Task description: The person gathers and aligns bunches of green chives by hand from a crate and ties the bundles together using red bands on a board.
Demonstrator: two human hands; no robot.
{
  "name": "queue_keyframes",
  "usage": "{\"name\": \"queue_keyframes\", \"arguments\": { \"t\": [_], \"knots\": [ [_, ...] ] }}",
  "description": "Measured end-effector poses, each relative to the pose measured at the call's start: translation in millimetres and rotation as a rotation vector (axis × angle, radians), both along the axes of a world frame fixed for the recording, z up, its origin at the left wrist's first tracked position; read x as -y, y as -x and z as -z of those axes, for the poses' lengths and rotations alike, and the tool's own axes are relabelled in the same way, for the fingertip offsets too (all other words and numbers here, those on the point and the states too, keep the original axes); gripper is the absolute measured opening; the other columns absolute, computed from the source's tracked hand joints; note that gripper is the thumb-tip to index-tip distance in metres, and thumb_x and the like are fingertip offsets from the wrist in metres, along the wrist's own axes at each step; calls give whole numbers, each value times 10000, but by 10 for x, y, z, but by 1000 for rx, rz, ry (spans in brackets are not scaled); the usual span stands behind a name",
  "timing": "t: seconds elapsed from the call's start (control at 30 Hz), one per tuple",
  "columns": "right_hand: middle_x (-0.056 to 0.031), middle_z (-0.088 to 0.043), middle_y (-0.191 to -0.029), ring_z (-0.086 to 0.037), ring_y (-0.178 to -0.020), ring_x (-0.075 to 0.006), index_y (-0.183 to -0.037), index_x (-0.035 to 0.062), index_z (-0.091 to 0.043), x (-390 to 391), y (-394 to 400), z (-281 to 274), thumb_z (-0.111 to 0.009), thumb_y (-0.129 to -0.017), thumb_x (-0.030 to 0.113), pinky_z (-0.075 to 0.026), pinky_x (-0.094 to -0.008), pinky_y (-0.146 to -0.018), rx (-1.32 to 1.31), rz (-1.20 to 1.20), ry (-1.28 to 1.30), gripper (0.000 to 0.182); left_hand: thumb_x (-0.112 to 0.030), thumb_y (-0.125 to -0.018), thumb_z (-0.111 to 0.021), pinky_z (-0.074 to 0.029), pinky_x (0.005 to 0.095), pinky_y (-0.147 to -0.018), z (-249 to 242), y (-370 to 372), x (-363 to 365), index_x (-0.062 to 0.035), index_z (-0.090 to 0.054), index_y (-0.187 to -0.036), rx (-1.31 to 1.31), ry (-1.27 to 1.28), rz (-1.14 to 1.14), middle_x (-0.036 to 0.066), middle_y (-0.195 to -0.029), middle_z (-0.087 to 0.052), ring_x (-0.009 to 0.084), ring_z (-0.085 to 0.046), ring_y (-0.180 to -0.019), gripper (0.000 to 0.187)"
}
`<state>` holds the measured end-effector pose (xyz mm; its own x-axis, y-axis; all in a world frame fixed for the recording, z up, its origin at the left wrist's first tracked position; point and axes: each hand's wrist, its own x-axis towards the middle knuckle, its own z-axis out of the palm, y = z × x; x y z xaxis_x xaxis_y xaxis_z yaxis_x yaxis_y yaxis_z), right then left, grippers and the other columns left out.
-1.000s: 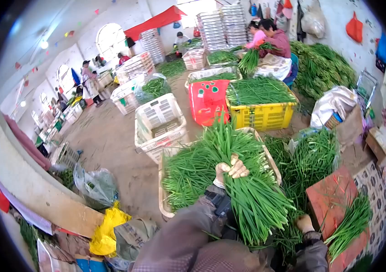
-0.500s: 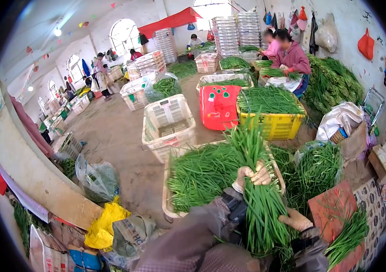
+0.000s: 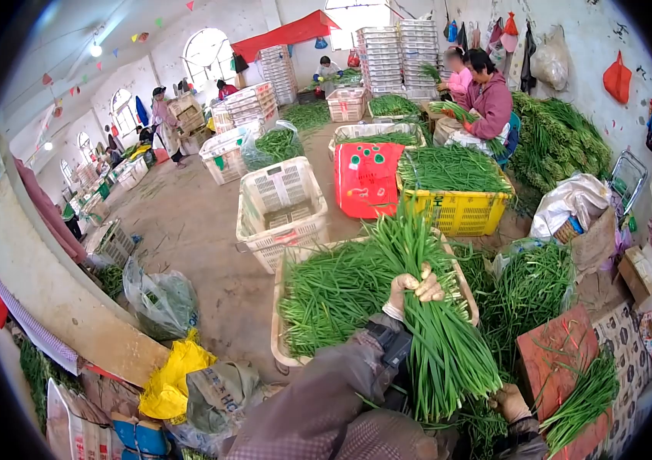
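My left hand (image 3: 416, 291), in a pale glove, is wrapped round a thick bunch of long green chives (image 3: 448, 353). The bunch is held slantwise, over the near right part of a cream crate (image 3: 277, 337) filled with more chives (image 3: 334, 299). At the lower right end of the bunch is my right hand (image 3: 510, 402), gloved, its fingers curled in beside the stalk ends. What they pinch, if anything, is too small to make out. A smaller bundle of chives (image 3: 583, 402) lies on a reddish board (image 3: 556, 349) to the right of that hand.
Beyond the crate stand a cream basket (image 3: 280, 207) and a yellow crate (image 3: 456, 213) of chives, with a red bag (image 3: 366, 180) beside it. Loose greens (image 3: 537, 284) lie right. Plastic bags (image 3: 176, 379) sit lower left. Two people (image 3: 487, 107) work at the back right.
My right hand has moved down and slightly right, from the bunch's side to its lower end. My left hand keeps its hold, and the stalk ends now fan out lower right.
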<state>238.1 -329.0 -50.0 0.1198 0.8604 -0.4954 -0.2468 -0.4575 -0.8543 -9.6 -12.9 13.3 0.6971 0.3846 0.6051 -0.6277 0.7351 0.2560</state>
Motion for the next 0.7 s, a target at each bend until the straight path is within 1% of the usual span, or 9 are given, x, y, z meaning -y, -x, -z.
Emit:
{"name": "queue_keyframes", "arguments": {
  "t": [0.13, 0.23, 0.27, 0.37, 0.4, 0.47, 0.53, 0.57, 0.7],
  "knots": [
    [12, -463, -580, -354, -475, -95, -889, 4, -680, 97, 21, -145, -534, -921, 144, -262, -273, -469, 168, 21, 97, 205, -104, -778, -575, -416, 329, -780, -11, 7, -59, -65, -604, -1016, 4, -32, -21, 4, -653, -499, 154, -502, -620, 243],
    [-21, -538, -588, -405, -465, -98, -943, 16, -691, 397, -336, 239, -556, -940, 222, -300, -270, -455, 231, 3, 306, 246, -112, -773, -582, -417, 325, -773, -167, 128, -115, -61, -603, -1008, -6, -18, -103, 8, -640, -488, 154, -498, -617, 241],
    [-142, -688, -851, -641, -698, -213, -1164, 18, -643, 609, -662, 790, -619, -903, 329, -481, -321, -602, 419, -196, 350, 407, -116, -776, -582, -416, 328, -773, -199, 154, -135, -63, -602, -1005, -30, -26, -121, 11, -638, -483, 157, -496, -616, 237],
    [-214, -621, -1243, -608, -1144, -324, -1381, 38, -493, 453, -373, 19, -671, -847, 418, -492, -369, -913, 1035, -697, 493, 679, -133, -786, -582, -412, 347, -779, -239, 79, -220, -64, -598, -995, -113, -82, -134, 17, -635, -471, 169, -488, -615, 221],
    [-224, -458, -1435, -434, -1341, -352, -1463, 28, -361, 359, -235, -379, -688, -818, 407, -356, -393, -1099, 983, -602, 451, 816, -132, -775, -577, -413, 360, -773, -318, -2, -247, -70, -586, -991, -140, -192, -131, 16, -635, -462, 171, -479, -611, 225],
    [-217, -492, -1410, -490, -1297, -334, -1479, 14, -306, 286, -397, -309, -717, -811, 310, -388, -377, -1069, 964, -232, -51, 838, -148, -757, -565, -432, 371, -795, -623, -102, -12, -29, -560, -978, -309, -181, -211, 29, -646, -494, 184, -511, -638, 251],
    [-198, -382, -1503, -385, -1385, -264, -1521, 47, -220, -19, -158, -963, -705, -858, 233, -318, -347, -1106, 871, -60, -337, 842, -151, -759, -554, -460, 388, -839, -824, -327, 85, 12, -561, -937, -444, -252, -267, 58, -654, -545, 212, -564, -688, 241],
    [-176, -272, -1565, -275, -1440, -277, -1544, 79, -162, -164, -59, -1185, -710, -863, 261, -273, -358, -1128, 603, 21, -417, 893, -127, -781, -542, -478, 386, -829, -963, -415, 181, 11, -594, -840, -513, -313, -279, 78, -675, -586, 225, -600, -726, 159],
    [-182, -182, -1590, -190, -1460, -289, -1553, 78, 16, -584, 592, -1955, -800, -721, 270, -166, -358, -1168, 369, 80, -765, 1181, -123, -822, -555, -490, 305, -724, -1437, -825, 678, -5, -614, -665, -680, -631, -368, 75, -717, -638, 163, -613, -709, 205]
  ]
}}
